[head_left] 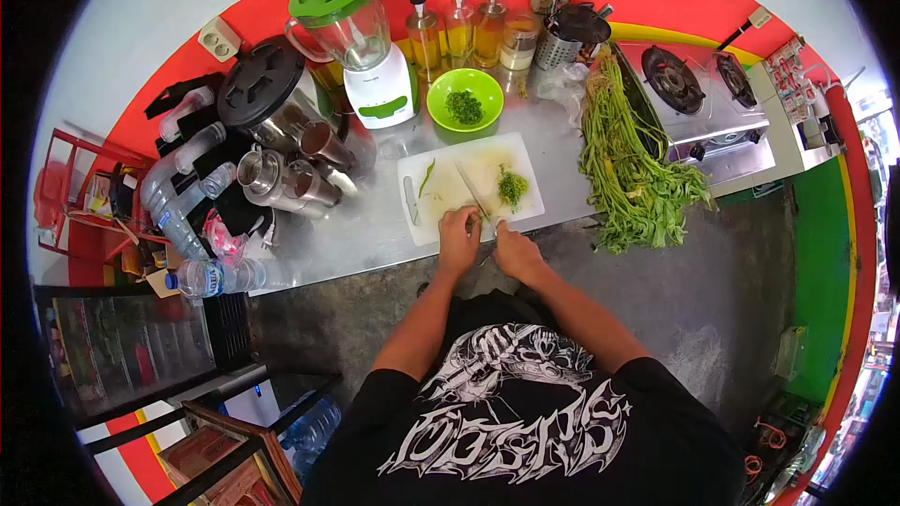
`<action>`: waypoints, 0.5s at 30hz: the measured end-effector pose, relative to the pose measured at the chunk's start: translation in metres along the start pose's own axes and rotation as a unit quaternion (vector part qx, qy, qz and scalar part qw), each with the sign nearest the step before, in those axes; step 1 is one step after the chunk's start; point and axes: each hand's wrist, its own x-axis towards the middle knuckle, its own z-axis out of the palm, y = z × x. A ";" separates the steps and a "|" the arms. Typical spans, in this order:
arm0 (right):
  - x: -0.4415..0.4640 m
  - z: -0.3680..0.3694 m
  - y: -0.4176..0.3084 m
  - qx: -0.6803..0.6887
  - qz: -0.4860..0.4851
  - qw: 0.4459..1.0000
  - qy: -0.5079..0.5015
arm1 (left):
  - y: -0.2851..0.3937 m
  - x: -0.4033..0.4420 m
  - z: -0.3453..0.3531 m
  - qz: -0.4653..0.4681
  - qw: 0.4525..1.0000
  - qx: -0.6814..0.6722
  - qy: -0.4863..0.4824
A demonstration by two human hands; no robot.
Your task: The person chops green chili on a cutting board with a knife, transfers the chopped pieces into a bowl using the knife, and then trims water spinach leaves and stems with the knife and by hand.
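My right hand (515, 251) is closed around the handle of a knife (473, 189), whose blade points away to the upper left over a white cutting board (433, 214). My left hand (459, 236) rests on the board's near edge beside the blade, fingers curled together; what they press on, if anything, is hidden. Right of the blade sits a small heap of chopped greens (512, 187). A slender green chili or pod (427, 176) lies on the board's left part. Just beyond the board stands a bright green bowl (466, 129) holding more chopped greens.
A large bunch of leafy stalks (626, 159) lies right of the board, beside a gas stove (698, 98). Behind are a blender (361, 52), pump bottles (459, 28) and a utensil holder (559, 49). Metal pitchers (277, 178) and plastic bottles (202, 278) crowd the left.
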 end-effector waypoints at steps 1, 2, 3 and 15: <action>-0.001 -0.005 -0.002 -0.008 -0.014 1.000 0.003 | 0.001 0.001 -0.001 0.019 1.000 -0.004 0.017; -0.004 -0.008 -0.004 -0.016 -0.026 1.000 0.005 | 0.003 0.001 -0.001 0.038 0.999 -0.008 0.034; -0.012 -0.010 -0.001 -0.020 -0.022 1.000 0.002 | 0.005 -0.003 0.004 0.034 0.999 -0.014 0.033; -0.005 -0.010 -0.012 -0.006 -0.028 1.000 0.011 | 0.017 -0.002 -0.009 0.002 1.000 0.003 0.029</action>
